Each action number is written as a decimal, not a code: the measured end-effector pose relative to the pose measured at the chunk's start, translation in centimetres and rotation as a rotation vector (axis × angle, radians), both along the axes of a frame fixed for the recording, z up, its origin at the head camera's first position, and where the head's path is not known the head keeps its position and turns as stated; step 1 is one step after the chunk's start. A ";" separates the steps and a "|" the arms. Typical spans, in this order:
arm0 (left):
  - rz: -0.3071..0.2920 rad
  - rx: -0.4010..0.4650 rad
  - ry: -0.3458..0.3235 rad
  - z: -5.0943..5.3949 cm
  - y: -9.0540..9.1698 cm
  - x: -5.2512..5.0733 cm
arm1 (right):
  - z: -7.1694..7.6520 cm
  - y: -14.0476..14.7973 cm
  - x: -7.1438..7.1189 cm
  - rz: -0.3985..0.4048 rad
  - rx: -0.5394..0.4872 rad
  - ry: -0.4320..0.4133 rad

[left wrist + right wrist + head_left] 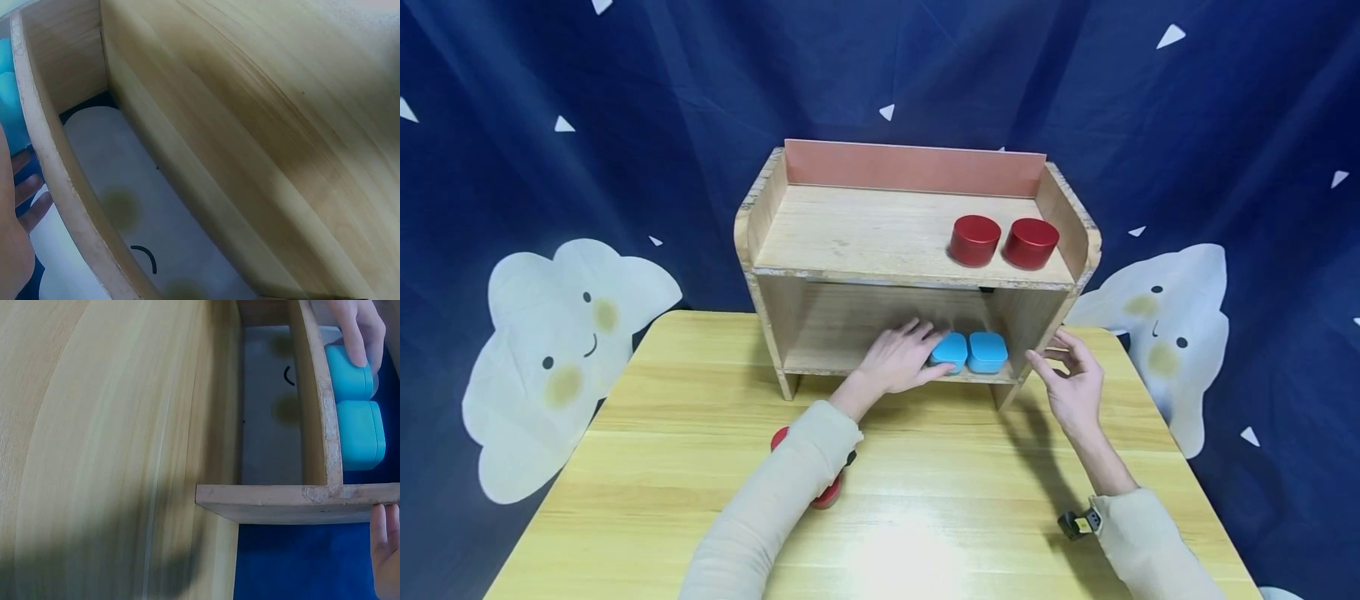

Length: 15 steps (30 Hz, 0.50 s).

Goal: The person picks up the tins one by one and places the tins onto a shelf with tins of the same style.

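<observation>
Two light-blue rounded boxes stand side by side near the front of the lower level of a wooden shelf [842,273]. My left hand [901,357] holds the left blue box [347,374] between thumb and fingers. Close on its right is the other blue box [987,351]. My right hand [1075,383] is at the shelf's right side panel [1037,321]; in the right wrist view its straight fingertips [379,515] touch the panel's outer face. In the left wrist view, only part of my left hand [15,231] shows, below the blue boxes.
Two round red tins, a left one [975,241] and a right one [1031,243], stand on the upper level's right. Under my left sleeve [775,508], red round objects [827,493] lie partly hidden on the wooden table [647,467]. A dark blue curtain [715,100] hangs behind.
</observation>
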<state>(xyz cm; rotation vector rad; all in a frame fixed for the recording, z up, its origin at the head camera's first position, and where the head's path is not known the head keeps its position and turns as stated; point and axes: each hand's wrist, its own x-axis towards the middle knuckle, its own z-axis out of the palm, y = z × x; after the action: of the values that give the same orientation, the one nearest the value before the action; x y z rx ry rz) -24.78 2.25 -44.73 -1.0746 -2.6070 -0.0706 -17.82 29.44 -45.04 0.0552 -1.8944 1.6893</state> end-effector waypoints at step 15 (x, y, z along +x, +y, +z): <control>0.040 0.054 -0.083 0.1 -1.2 0.4 | 0.0 0.0 0.0 0.006 -0.021 0.005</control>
<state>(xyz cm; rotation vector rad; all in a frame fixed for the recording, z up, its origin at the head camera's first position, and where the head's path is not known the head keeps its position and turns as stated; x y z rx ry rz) -24.42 1.06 -44.61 -1.0218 -2.6825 -0.1797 -17.85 29.40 -45.08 0.0566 -1.8743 1.7116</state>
